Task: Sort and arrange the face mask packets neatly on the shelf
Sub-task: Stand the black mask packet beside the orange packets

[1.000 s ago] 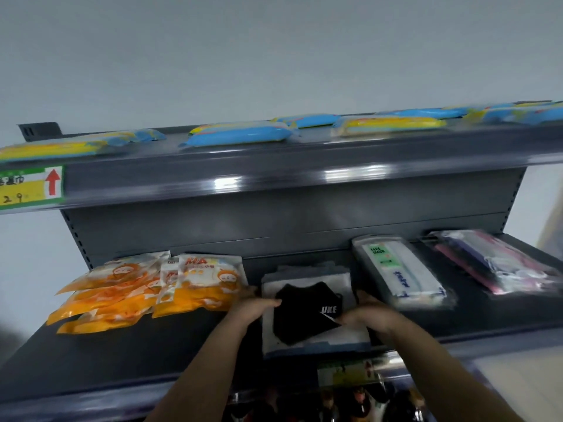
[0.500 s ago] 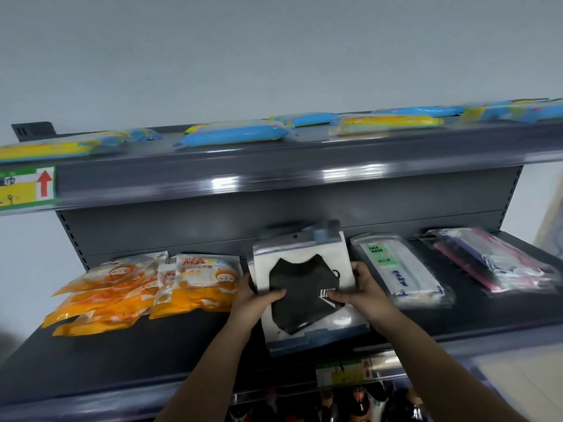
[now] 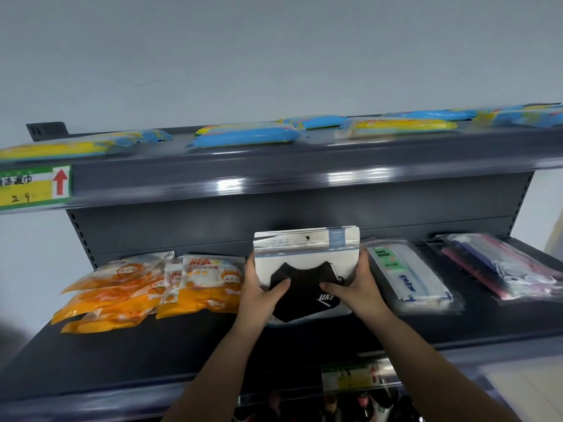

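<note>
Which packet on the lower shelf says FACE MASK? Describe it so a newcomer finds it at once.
On the lower shelf, look just right of the black-mask stack that both hands hold upright. The FACE MASK packet lies flat there, clear plastic over white-and-blue masks. Its green label sets it apart from the pink-and-purple packet farther right.

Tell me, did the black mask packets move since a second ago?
Yes. The black mask packets were lying flat; both hands now hold them tipped upright, top edge raised toward the shelf's back panel.
</note>
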A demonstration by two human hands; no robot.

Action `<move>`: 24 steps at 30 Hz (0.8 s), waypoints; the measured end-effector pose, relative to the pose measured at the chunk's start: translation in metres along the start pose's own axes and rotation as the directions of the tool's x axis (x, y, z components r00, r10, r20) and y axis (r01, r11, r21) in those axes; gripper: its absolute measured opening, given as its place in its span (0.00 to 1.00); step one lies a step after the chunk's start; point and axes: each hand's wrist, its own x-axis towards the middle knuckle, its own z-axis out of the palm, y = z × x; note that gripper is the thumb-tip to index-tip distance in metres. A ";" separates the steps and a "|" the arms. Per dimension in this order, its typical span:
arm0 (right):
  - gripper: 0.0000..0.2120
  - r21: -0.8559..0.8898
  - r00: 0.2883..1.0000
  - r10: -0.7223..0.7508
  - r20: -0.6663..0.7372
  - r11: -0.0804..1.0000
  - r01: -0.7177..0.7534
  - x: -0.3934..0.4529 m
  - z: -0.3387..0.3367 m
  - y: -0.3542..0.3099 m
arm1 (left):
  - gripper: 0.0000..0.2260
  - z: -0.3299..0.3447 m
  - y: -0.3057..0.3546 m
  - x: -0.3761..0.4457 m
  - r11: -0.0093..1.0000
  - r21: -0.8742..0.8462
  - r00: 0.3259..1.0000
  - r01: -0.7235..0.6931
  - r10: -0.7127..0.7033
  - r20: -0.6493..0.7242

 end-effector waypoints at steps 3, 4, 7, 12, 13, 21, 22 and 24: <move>0.41 -0.020 1.000 0.011 0.026 1.000 -0.010 -0.001 -0.002 0.005 | 0.35 -0.001 -0.004 0.000 1.000 0.006 1.000 -0.010 0.010 -0.007; 0.42 -0.032 0.999 0.022 0.041 0.999 -0.021 -0.003 -0.003 0.008 | 0.35 0.000 -0.007 -0.002 1.000 0.011 1.000 -0.013 0.013 0.005; 0.42 -0.087 0.998 0.043 0.055 0.995 -0.038 -0.009 -0.002 0.016 | 0.33 0.003 -0.016 -0.006 1.000 0.028 1.000 -0.011 0.011 0.001; 0.39 -0.110 1.000 0.009 -0.023 0.994 -0.011 -0.003 -0.001 0.015 | 0.32 0.008 -0.010 0.005 0.998 0.039 0.998 -0.057 0.058 -0.034; 0.40 -0.109 1.000 0.017 -0.019 0.994 -0.018 -0.002 -0.002 0.016 | 0.33 0.009 -0.010 0.007 0.998 0.039 0.998 -0.054 0.056 -0.031; 0.42 -0.153 0.997 0.081 0.009 0.985 -0.078 -0.005 0.001 0.028 | 0.36 0.010 -0.026 0.003 0.997 0.059 0.996 -0.055 0.059 -0.068; 0.42 -0.155 0.997 0.083 0.006 0.985 -0.081 -0.003 0.001 0.027 | 0.36 0.009 -0.026 0.005 0.996 0.065 0.996 -0.053 0.057 -0.070; 0.43 -0.169 0.994 0.105 0.024 0.981 -0.099 -0.004 0.000 0.029 | 0.36 0.008 -0.028 0.004 0.996 0.084 0.997 -0.043 0.048 -0.062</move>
